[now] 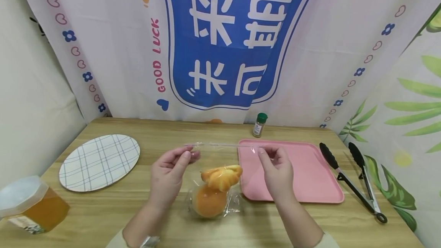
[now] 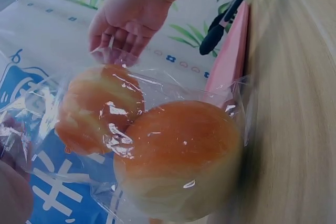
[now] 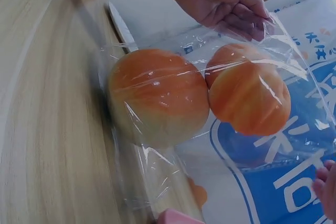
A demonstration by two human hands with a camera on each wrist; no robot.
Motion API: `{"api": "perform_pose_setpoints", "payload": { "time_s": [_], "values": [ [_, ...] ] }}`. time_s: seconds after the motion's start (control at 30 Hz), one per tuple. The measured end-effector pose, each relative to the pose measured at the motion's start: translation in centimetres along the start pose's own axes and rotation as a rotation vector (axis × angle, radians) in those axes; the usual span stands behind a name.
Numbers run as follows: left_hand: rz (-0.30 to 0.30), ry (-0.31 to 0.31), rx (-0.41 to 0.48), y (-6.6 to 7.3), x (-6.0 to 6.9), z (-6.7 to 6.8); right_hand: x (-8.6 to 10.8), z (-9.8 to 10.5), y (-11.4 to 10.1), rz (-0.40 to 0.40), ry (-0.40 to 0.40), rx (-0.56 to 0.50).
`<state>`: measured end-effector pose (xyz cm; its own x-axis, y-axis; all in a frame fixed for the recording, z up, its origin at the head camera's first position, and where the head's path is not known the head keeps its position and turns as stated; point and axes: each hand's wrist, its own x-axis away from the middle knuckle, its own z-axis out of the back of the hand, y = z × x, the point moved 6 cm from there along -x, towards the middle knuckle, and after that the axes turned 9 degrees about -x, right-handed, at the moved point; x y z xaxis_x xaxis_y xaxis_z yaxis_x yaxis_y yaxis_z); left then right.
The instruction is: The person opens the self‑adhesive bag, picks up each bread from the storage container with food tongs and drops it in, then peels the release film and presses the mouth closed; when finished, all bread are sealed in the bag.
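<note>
A clear plastic bag stands on the wooden table between the two hands, its mouth stretched into a nearly straight line. Inside, a round golden-brown bun lies at the bottom, and a ridged yellow-orange bread leans against its upper side. My left hand pinches the left end of the bag's top edge between thumb and fingers. At the other end, my right hand pinches the edge likewise. The left wrist view shows the bun through shiny film; in the right wrist view both breads touch.
On the right lie a pink tray and black-tipped tongs. A green-capped spice bottle stands behind the tray. To the left are a checked oval plate and a lidded jar with amber contents. A printed curtain hangs behind the table.
</note>
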<state>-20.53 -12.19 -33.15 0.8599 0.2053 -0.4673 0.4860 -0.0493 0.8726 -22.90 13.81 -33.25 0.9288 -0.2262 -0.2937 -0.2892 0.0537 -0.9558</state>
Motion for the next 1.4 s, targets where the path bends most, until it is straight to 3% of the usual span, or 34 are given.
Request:
{"api": "perform_pose_setpoints", "payload": {
  "time_s": [0.1,0.2,0.27,0.37,0.53,0.67,0.87,1.13,1.4],
  "values": [
    [-0.029,-0.019,-0.013,0.4,0.1,-0.4,0.8,-0.1,-1.8,0.253,0.040,0.060],
    [-0.055,-0.033,-0.019,0.8,0.2,-0.8,2.2,-1.1,-4.4,0.615,0.028,0.113],
    [-0.074,-0.040,-0.017,1.0,0.3,-1.0,3.2,-2.3,-6.0,0.833,-0.022,0.113],
    [-0.101,-0.050,-0.008,1.3,0.4,-1.4,4.2,-4.4,-7.5,0.995,-0.147,0.107],
    [-0.193,-0.104,0.053,1.7,0.6,-2.1,4.8,-7.1,-8.5,0.966,-0.293,0.150],
    [-0.300,-0.157,0.116,2.2,0.8,-2.5,4.8,-8.3,-8.7,0.885,-0.328,0.209],
    [-0.362,-0.195,0.102,2.7,0.9,-2.9,4.5,-8.6,-8.8,0.802,-0.305,0.258],
    [-0.398,-0.190,-0.054,2.9,1.0,-3.1,4.6,-8.6,-8.9,0.676,-0.249,0.264],
    [-0.435,-0.145,-0.112,3.0,1.3,-2.9,4.9,-8.6,-8.9,0.667,-0.216,0.224]
  ]
}}
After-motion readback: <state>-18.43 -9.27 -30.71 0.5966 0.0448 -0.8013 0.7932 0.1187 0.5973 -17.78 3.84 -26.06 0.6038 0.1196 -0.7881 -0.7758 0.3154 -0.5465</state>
